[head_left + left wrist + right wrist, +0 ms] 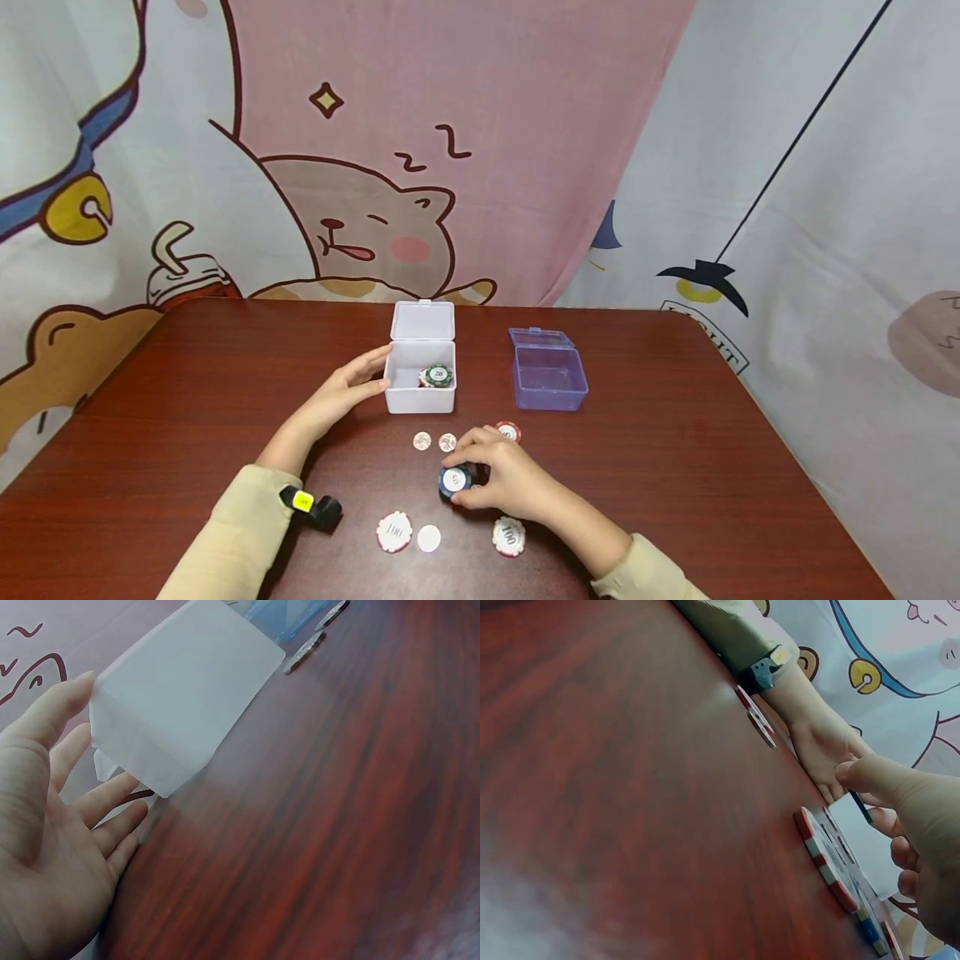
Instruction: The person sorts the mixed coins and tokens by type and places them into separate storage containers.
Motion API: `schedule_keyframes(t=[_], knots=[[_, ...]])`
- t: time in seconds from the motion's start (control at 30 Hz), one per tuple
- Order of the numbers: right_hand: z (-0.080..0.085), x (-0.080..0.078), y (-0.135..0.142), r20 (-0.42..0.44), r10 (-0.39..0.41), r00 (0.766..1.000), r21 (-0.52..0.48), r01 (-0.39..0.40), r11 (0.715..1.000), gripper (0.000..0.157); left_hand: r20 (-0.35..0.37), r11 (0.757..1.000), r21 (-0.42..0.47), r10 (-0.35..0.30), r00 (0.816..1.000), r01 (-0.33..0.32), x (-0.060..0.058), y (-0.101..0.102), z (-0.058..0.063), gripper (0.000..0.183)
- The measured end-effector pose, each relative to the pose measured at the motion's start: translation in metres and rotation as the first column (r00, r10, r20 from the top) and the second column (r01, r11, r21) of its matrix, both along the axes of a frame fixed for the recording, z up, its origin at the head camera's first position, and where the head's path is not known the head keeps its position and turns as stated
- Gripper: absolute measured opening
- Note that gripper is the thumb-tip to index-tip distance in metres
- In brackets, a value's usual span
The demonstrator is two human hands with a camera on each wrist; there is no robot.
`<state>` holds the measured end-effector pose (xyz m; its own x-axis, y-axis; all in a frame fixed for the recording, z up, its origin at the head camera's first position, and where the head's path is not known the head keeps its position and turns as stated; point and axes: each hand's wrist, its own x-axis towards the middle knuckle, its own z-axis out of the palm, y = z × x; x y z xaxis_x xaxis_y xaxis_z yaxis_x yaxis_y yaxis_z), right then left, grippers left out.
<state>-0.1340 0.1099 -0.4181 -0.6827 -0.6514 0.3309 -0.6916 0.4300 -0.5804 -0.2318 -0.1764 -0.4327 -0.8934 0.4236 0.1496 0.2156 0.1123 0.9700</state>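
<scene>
My right hand (504, 475) pinches a dark blue poker chip (454, 481) by its edge, low over the table. In the right wrist view the chip (861, 807) shows as a thin dark edge between thumb and finger. My left hand (351, 386) touches the left side of an open white plastic box (420, 402), its fingers extended along the wall. The left wrist view has the thumb and fingertips at the edges of the white box (187, 682). Inside that box lie a green poker chip (437, 375) and other chips partly hidden beneath it.
Right of the white box stands an open purple see-through box (550, 398). Around my right hand lie a red chip (508, 431), two small patterned discs (422, 441) and a white-and-red chip (509, 536). Another white-and-red chip (394, 532) lies beside a plain white disc (429, 538).
</scene>
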Motion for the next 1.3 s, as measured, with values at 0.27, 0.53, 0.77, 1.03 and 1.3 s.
schedule_keyframes(t=[0.27,0.53,0.77,1.03,1.3], knots=[[0.005,-0.011,0.0,-0.039,-0.059,0.997,-0.028,0.058,0.998,0.037,-0.006,1.0,-0.013,0.008,1.0,-0.008,0.001,0.0,0.003,0.056],[0.01,-0.019,-0.002,-0.048,-0.086,0.995,-0.072,0.082,0.994,0.036,-0.004,1.0,-0.007,0.007,1.0,-0.007,0.002,0.001,0.003,0.056],[0.019,-0.027,-0.005,-0.053,-0.117,0.992,-0.104,0.111,0.988,0.036,-0.006,1.0,-0.009,0.012,1.0,-0.012,0.003,0.001,0.003,0.056],[0.029,-0.041,-0.01,-0.097,-0.13,0.987,-0.141,0.115,0.983,0.038,-0.006,1.0,-0.014,0.015,1.0,-0.015,0.003,0.001,0.004,0.055],[0.041,-0.051,-0.017,-0.083,-0.159,0.984,-0.153,0.145,0.977,0.038,-0.01,1.0,-0.014,0.013,1.0,-0.013,0.002,0.002,0.002,0.055]])
